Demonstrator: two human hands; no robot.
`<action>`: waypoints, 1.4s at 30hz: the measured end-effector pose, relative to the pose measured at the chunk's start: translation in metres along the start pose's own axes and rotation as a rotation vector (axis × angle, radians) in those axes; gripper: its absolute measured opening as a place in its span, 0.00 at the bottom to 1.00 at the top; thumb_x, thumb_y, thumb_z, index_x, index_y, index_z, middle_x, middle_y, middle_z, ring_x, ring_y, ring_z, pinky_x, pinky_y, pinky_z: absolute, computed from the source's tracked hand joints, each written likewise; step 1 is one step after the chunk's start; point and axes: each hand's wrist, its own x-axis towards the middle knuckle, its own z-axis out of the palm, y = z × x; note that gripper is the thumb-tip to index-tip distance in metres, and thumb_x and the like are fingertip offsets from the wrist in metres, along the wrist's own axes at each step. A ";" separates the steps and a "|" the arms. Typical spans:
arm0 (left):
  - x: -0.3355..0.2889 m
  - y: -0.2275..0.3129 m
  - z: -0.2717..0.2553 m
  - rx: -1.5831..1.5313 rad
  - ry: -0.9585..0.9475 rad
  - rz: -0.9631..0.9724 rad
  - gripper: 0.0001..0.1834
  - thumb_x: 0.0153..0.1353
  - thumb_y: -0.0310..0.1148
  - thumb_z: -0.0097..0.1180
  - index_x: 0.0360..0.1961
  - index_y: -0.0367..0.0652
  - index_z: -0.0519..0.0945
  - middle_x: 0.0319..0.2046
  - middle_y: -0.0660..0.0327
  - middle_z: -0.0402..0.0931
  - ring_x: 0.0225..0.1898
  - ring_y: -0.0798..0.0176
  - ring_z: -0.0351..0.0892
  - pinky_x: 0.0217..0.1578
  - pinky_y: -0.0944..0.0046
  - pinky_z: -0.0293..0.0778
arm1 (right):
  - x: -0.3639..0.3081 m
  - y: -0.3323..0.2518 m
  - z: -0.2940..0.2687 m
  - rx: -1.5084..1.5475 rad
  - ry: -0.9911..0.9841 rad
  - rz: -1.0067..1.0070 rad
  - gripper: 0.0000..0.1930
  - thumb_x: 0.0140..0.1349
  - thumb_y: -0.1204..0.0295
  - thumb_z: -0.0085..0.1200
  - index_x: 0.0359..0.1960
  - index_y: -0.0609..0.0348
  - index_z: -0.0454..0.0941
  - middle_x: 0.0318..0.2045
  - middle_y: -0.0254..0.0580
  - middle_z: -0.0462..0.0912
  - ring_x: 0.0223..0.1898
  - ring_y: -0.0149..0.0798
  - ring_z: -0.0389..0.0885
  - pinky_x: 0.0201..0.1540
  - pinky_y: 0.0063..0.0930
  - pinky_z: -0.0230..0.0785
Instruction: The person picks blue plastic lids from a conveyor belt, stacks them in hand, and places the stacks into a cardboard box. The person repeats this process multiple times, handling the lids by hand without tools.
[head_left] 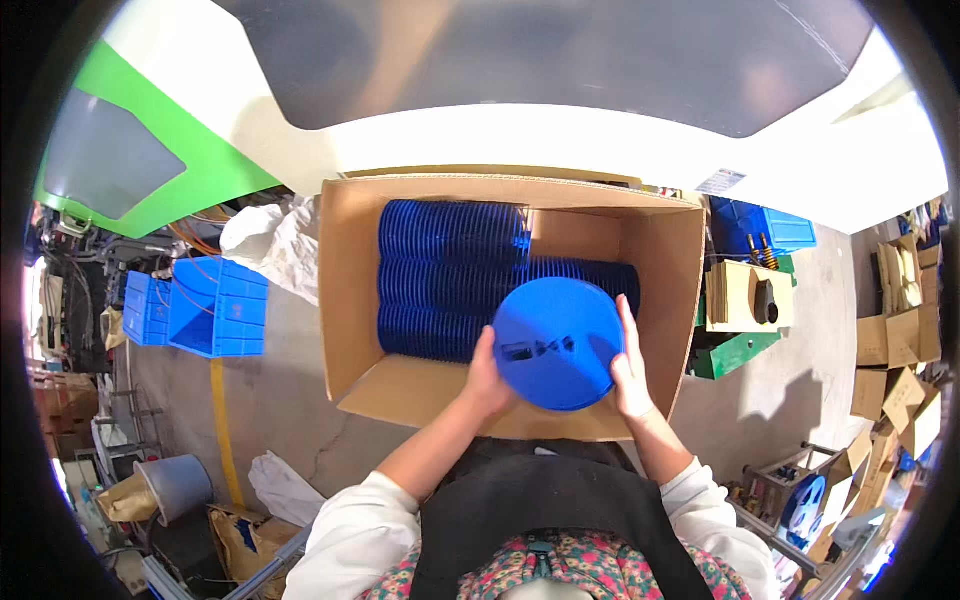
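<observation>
Between my two hands is a round blue disc (562,325), its flat face up, with a dark mark on it. My left hand (488,380) closes on its left edge and my right hand (629,372) on its right edge. The disc is above the front part of an open cardboard box (350,260). Inside the box, blue discs (450,232) stand on edge in tight rows on the left and middle. One row runs farther right, partly hidden behind the held disc. How thick the held piece is, or whether it is several together, I cannot tell.
A white machine (480,135) with a dark window stands right behind the box. Blue bins (215,305) sit on the floor at left, near a grey bucket (175,488). At right are a blue crate (785,230), a green container (735,355) and piled cardboard (900,340).
</observation>
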 end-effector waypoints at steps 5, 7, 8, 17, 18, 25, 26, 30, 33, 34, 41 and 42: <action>0.088 -0.027 0.037 -0.311 -0.047 -0.246 0.36 0.70 0.60 0.25 0.69 0.48 0.62 0.69 0.56 0.60 0.68 0.48 0.58 0.68 0.44 0.52 | 0.087 0.035 -0.065 -0.507 0.058 0.209 0.30 0.72 0.51 0.39 0.69 0.55 0.59 0.64 0.55 0.66 0.66 0.52 0.63 0.69 0.40 0.52; 0.108 -0.033 0.035 -0.365 -0.020 -0.329 0.39 0.67 0.63 0.26 0.70 0.52 0.61 0.71 0.56 0.56 0.70 0.42 0.54 0.67 0.34 0.45 | 0.135 0.035 -0.069 -0.777 -0.076 0.246 0.25 0.72 0.55 0.39 0.65 0.53 0.64 0.60 0.54 0.71 0.62 0.55 0.68 0.65 0.42 0.59; 0.118 -0.038 0.030 -0.385 -0.011 -0.338 0.39 0.66 0.65 0.26 0.70 0.51 0.60 0.71 0.55 0.54 0.71 0.39 0.51 0.67 0.29 0.41 | 0.157 0.037 -0.068 -0.924 -0.186 0.211 0.23 0.72 0.57 0.39 0.63 0.52 0.66 0.59 0.52 0.72 0.60 0.57 0.70 0.63 0.43 0.62; 0.167 -0.042 -0.002 -0.633 -0.087 -0.377 0.44 0.64 0.66 0.25 0.71 0.45 0.59 0.71 0.47 0.54 0.69 0.31 0.51 0.67 0.28 0.40 | 0.285 0.099 -0.006 -1.142 -0.430 0.547 0.37 0.65 0.38 0.36 0.64 0.53 0.68 0.62 0.56 0.69 0.65 0.56 0.66 0.67 0.38 0.56; 0.169 -0.043 -0.004 -0.659 -0.084 -0.370 0.44 0.64 0.66 0.25 0.71 0.45 0.58 0.71 0.48 0.54 0.69 0.31 0.52 0.67 0.28 0.41 | 0.287 0.101 0.002 -1.103 -0.392 0.454 0.39 0.63 0.36 0.38 0.61 0.57 0.72 0.60 0.60 0.72 0.64 0.57 0.67 0.67 0.38 0.56; 0.159 -0.038 0.006 -0.688 -0.082 -0.361 0.44 0.64 0.66 0.24 0.71 0.47 0.58 0.71 0.48 0.54 0.70 0.31 0.49 0.67 0.29 0.41 | 0.297 0.091 0.022 -1.127 -0.420 0.341 0.38 0.65 0.37 0.31 0.69 0.47 0.62 0.69 0.50 0.60 0.71 0.52 0.55 0.72 0.37 0.47; 0.157 -0.038 0.008 -0.670 -0.088 -0.365 0.44 0.64 0.67 0.24 0.72 0.46 0.57 0.71 0.47 0.53 0.70 0.31 0.49 0.67 0.29 0.41 | 0.294 0.083 0.021 -1.183 -0.472 0.416 0.38 0.65 0.37 0.30 0.67 0.48 0.65 0.68 0.51 0.63 0.70 0.53 0.58 0.71 0.37 0.48; 0.145 -0.050 0.007 -0.660 -0.124 -0.375 0.46 0.63 0.68 0.24 0.72 0.45 0.55 0.71 0.47 0.52 0.70 0.30 0.49 0.67 0.28 0.43 | 0.281 0.088 -0.011 -1.269 -0.590 0.505 0.39 0.65 0.36 0.27 0.59 0.52 0.75 0.60 0.57 0.73 0.63 0.58 0.68 0.67 0.39 0.55; 0.153 -0.049 0.006 -0.661 -0.092 -0.411 0.46 0.64 0.68 0.24 0.72 0.45 0.55 0.71 0.47 0.51 0.71 0.30 0.46 0.67 0.28 0.42 | 0.282 0.087 -0.017 -1.246 -0.624 0.639 0.40 0.64 0.35 0.27 0.60 0.52 0.75 0.60 0.57 0.72 0.64 0.58 0.67 0.67 0.40 0.56; 0.156 -0.048 0.006 -0.659 -0.093 -0.409 0.46 0.64 0.68 0.24 0.72 0.45 0.54 0.72 0.47 0.50 0.71 0.30 0.45 0.67 0.28 0.42 | 0.285 0.095 -0.018 -1.244 -0.573 0.569 0.39 0.65 0.36 0.28 0.60 0.51 0.74 0.61 0.56 0.71 0.65 0.57 0.66 0.68 0.40 0.55; 0.166 -0.039 -0.008 -0.782 -0.081 -0.395 0.47 0.64 0.69 0.26 0.72 0.42 0.53 0.72 0.42 0.47 0.71 0.29 0.42 0.68 0.29 0.42 | 0.303 0.105 0.020 -1.157 -0.415 0.319 0.31 0.66 0.46 0.42 0.66 0.47 0.66 0.69 0.47 0.63 0.70 0.50 0.58 0.71 0.38 0.49; 0.168 -0.040 -0.010 -0.779 -0.095 -0.397 0.48 0.64 0.70 0.26 0.73 0.42 0.51 0.72 0.42 0.45 0.71 0.28 0.41 0.68 0.29 0.42 | 0.306 0.109 0.024 -1.169 -0.436 0.352 0.31 0.66 0.46 0.42 0.67 0.47 0.65 0.69 0.47 0.62 0.70 0.51 0.57 0.71 0.38 0.49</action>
